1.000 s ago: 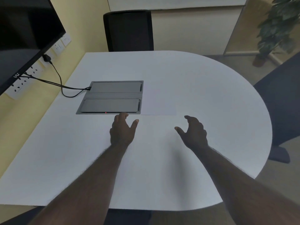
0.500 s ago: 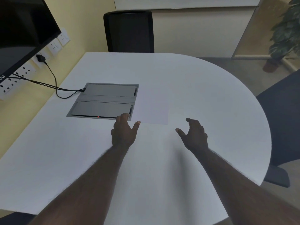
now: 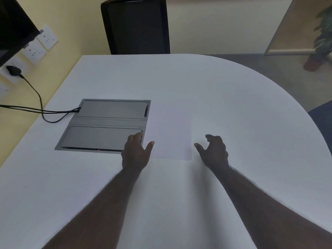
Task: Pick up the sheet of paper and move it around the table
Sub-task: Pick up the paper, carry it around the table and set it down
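Note:
A white sheet of paper (image 3: 170, 133) lies flat on the white table (image 3: 233, 108), just right of the grey panel, and is hard to tell from the tabletop. My left hand (image 3: 137, 153) hovers at the sheet's near left corner, fingers apart, its fingertips over the panel's near right corner. My right hand (image 3: 213, 151) hangs just beyond the sheet's near right corner, fingers curled and spread, holding nothing. Neither hand grips the paper.
A grey recessed cable panel (image 3: 106, 124) with two lids sits left of the paper, black cables (image 3: 41, 108) running from it to wall sockets (image 3: 34, 51). A black chair (image 3: 136, 26) stands at the far edge, a dark screen (image 3: 12, 27) at left, a potted plant (image 3: 321, 38) far right.
The view has tilted down and closer, so the table fills more of the frame. Both hands have edged forward to the paper's near corners, staying open.

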A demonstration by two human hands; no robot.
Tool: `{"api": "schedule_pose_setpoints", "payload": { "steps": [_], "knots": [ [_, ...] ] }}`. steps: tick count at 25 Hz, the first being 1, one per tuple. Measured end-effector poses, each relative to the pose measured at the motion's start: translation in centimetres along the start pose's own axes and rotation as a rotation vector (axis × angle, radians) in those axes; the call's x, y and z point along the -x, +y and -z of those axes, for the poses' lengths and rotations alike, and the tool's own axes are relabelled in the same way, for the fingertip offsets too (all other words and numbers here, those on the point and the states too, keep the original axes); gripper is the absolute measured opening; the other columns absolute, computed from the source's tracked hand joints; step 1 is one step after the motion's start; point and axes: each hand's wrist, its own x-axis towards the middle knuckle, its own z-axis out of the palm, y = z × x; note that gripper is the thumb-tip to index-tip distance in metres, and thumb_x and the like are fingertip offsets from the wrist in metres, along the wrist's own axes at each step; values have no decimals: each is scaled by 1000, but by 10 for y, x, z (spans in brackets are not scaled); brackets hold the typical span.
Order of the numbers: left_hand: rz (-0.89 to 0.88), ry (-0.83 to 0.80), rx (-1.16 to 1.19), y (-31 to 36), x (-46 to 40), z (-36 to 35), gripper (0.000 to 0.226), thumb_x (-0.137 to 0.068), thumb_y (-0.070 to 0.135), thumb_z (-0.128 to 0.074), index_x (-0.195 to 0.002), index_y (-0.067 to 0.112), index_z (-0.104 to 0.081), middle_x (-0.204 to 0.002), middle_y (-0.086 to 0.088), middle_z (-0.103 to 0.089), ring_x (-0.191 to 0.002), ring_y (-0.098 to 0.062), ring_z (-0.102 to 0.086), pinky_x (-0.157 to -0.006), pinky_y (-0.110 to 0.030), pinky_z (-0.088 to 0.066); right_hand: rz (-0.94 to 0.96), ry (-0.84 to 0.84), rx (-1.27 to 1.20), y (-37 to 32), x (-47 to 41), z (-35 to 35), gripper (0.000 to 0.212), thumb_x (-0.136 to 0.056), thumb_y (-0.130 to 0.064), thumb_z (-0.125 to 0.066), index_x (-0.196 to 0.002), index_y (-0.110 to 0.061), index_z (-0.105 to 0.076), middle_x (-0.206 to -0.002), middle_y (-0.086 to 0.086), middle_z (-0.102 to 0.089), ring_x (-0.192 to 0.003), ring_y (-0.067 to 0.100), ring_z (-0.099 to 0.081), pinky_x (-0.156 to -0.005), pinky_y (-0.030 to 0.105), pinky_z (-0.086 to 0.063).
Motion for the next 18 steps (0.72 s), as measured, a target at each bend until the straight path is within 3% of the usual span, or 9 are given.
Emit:
{"api": "schedule_pose_setpoints", "payload": {
  "steps": [7,10,11,13,14,16,18],
  "knots": [
    [16,-135,-150,2,-47,-58,63,-88,47,-61,-142,23,-42,-141,-6,-44,-130,-28,-44,-102,-47,-38,-157,-136,-269,-7,-67,-37,60,-86,-50,-64,-132,-11,-55,-129,10,-54,-120,28,-54,-101,49,-46],
    [8,-214,-171,3,-63,-75,72,-88,49,-60,-149,23,-32,-154,-3,-33,-142,-25,-30,-108,-46,-34,-206,-245,-271,-15,-87,-48,30,-84,-49,-66,-90,-21,-58,-95,2,-47,-89,29,-50,-69,37,-46],
    [4,-244,-186,2,-67,-79,75,-87,50,-60,-150,22,-30,-158,-2,-29,-146,-23,-25,-110,-45,-32,-218,-280,-264,-18,-92,-51,30,-83,-48,-66,-90,-20,-57,-96,2,-46,-89,27,-50,-68,36,-44],
    [-5,-284,-227,1,-71,-84,80,-85,51,-62,-151,23,-27,-162,-2,-20,-149,-22,-18,-113,-43,-29,-244,-312,-264,-24,-101,-57,47,-84,-46,-67,-115,-11,-59,-124,8,-42,-109,32,-52,-87,39,-48],
    [-12,-289,-251,0,-72,-85,82,-83,51,-64,-151,23,-27,-163,-3,-17,-149,-23,-17,-113,-42,-29,-252,-315,-260,-28,-104,-59,45,-84,-45,-67,-111,-10,-58,-129,9,-36,-110,32,-49,-89,38,-47],
    [-46,-290,-306,0,-72,-88,85,-80,49,-68,-150,21,-28,-164,-5,-12,-149,-25,-15,-113,-42,-29,-297,-318,-270,-37,-107,-61,44,-83,-46,-68,-105,-10,-56,-128,9,-28,-107,31,-47,-81,37,-45],
    [-55,-312,-315,0,-72,-89,87,-80,47,-69,-150,20,-26,-165,-5,-9,-149,-25,-15,-114,-42,-29,-373,-318,-277,-43,-109,-61,61,-82,-46,-70,-123,-3,-52,-131,10,-26,-115,34,-48,-79,40,-45]
  ]
}}
